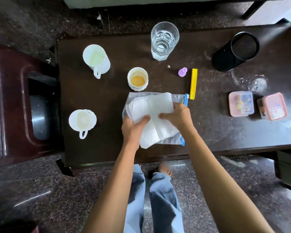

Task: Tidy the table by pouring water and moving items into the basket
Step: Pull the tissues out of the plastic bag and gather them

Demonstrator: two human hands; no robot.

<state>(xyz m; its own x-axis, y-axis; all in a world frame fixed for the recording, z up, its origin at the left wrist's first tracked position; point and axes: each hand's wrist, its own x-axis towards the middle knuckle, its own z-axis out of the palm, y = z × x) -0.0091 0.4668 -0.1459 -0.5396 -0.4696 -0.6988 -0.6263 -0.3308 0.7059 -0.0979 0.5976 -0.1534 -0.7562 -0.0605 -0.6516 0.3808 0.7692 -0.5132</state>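
Observation:
A white paper towel lies folded over a clear zip bag with a blue seal near the table's front edge. My left hand grips the towel's left side and my right hand pinches its right side. Behind them stands a clear glass holding some water. A black mesh basket lies tilted at the back right. A small white cup holds orange liquid. Two white mugs, one at the back left and one at the front left, look almost empty.
A yellow bag clip and a small purple cap lie right of the cup. Two pink-lidded boxes sit at the right. The dark table ends just before my legs; a dark chair stands to the left.

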